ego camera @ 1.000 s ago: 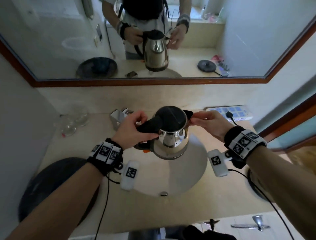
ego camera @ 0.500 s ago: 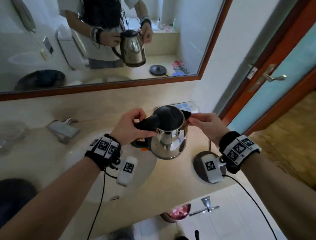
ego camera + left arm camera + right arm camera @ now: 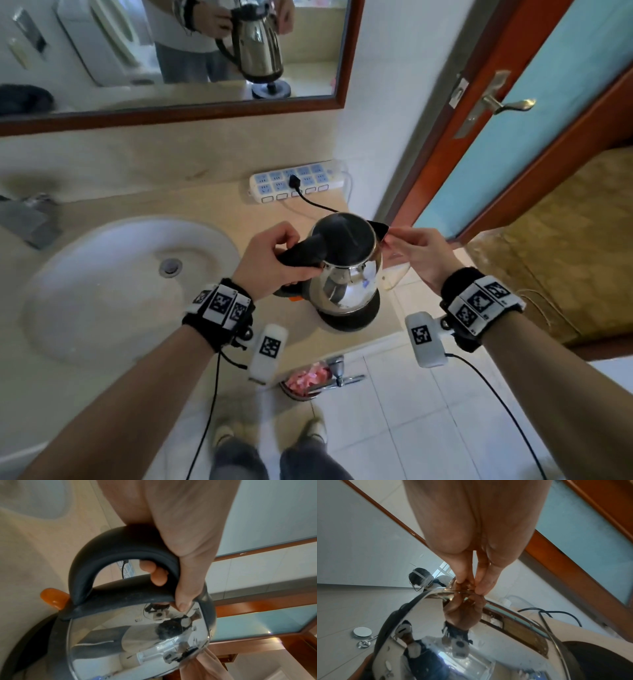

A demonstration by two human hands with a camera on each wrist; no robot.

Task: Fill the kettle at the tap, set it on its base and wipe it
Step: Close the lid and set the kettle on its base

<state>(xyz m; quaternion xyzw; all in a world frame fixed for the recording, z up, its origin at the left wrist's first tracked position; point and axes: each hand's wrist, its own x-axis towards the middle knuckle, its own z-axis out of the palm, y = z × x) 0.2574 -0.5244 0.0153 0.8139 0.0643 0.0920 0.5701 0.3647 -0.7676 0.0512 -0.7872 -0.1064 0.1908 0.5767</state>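
A shiny steel kettle (image 3: 346, 284) with a black lid (image 3: 342, 240) hangs upright just over its round black base (image 3: 356, 320) at the counter's right end; the mirror shows a small gap between them. My left hand (image 3: 274, 257) grips the black handle (image 3: 120, 550), fingers wrapped through the loop, thumb on top. An orange switch (image 3: 53, 597) sticks out below the handle. My right hand (image 3: 394, 240) pinches the spout's tip, and its fingertips (image 3: 479, 588) meet on the rim of the kettle (image 3: 471, 649). No cloth is in view.
A white sink (image 3: 85, 291) with a steel tap (image 3: 27, 219) lies to the left. A power strip (image 3: 294, 181) sits against the back wall, its black cord running towards the base. The counter edge is just right of the base, beside a wooden door (image 3: 513, 102). A bin (image 3: 305, 378) stands on the floor.
Both hands have carried the kettle rightward from over the sink to the counter's right end and lowered it onto the spot above the base. The grips are unchanged.
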